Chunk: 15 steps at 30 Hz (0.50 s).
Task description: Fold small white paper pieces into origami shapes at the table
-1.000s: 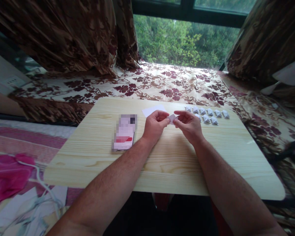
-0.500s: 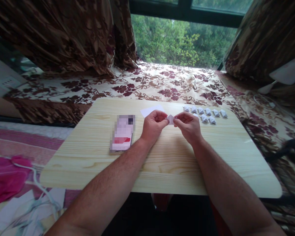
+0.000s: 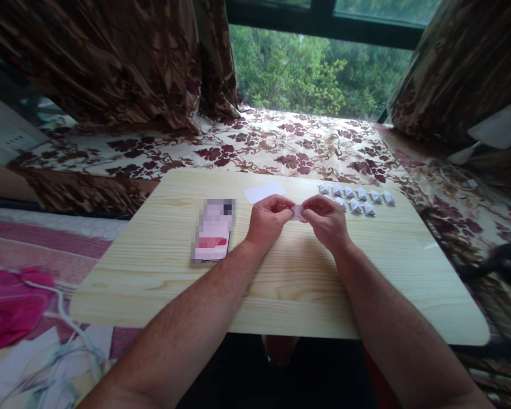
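A small folded piece of white paper (image 3: pixel 297 212) is held above the wooden table. My left hand (image 3: pixel 269 218) pinches its left side between thumb and fingers. On the opposite side, my right hand (image 3: pixel 327 218) is closed on it in the same way. The fingers cover part of the paper, so its full shape is hidden. Just beyond my left hand lies a flat sheet of white paper (image 3: pixel 264 192). Several small folded white paper pieces (image 3: pixel 362 193), pointed on top, sit in two rows beyond my right hand, which covers part of the nearer row.
A phone (image 3: pixel 215 230) with a blurred screen lies on the pale wooden table (image 3: pixel 153 284), left of my hands. Floral cloth (image 3: pixel 293 142) covers the ledge behind. White papers and a cable (image 3: pixel 74 318) lie at the lower left, near pink fabric (image 3: pixel 15 304).
My fingers have shifted on the folded paper, and its visible shape has changed from a flat diamond to a narrower form. My right fingers have closed in. The view has moved slightly.
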Tool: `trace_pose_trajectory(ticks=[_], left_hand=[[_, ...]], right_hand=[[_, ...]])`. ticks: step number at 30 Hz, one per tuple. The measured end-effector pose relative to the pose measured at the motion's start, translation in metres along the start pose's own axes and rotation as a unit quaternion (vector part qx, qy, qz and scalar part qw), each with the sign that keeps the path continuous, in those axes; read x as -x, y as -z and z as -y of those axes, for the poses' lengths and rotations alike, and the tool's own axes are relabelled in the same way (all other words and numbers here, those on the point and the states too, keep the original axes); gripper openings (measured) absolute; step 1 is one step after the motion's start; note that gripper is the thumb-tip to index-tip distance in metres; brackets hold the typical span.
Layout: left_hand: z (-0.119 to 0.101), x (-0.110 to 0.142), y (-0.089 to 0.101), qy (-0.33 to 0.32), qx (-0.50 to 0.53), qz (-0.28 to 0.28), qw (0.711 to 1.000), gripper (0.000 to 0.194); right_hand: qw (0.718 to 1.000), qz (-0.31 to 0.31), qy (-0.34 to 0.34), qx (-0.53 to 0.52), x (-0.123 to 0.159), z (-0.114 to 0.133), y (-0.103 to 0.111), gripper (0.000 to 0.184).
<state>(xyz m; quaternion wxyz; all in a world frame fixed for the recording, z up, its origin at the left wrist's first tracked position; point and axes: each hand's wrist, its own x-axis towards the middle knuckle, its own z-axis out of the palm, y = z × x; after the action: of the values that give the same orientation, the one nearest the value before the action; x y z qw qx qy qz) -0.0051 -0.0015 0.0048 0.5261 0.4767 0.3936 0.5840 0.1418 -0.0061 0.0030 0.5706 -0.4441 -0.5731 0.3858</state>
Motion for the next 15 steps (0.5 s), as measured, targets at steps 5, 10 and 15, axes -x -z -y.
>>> trace_pose_trajectory(ticks=[5, 10, 15], left_hand=[[0.0008, 0.0009, -0.0009, 0.005, 0.014, -0.001, 1.000, 0.011], [0.0038, -0.0004, 0.0001, 0.020, 0.042, 0.004, 0.999, 0.011], [0.0032, -0.0009, 0.0007, 0.057, 0.063, 0.008, 0.996, 0.010]], right_hand=[[0.999, 0.006, -0.006, -0.032, 0.0020, 0.0024, -0.0014, 0.011], [0.998, 0.013, -0.011, -0.067, 0.0032, 0.0067, -0.0020, 0.010], [0.997, 0.016, -0.024, -0.072, 0.0024, 0.0080, -0.0006, 0.007]])
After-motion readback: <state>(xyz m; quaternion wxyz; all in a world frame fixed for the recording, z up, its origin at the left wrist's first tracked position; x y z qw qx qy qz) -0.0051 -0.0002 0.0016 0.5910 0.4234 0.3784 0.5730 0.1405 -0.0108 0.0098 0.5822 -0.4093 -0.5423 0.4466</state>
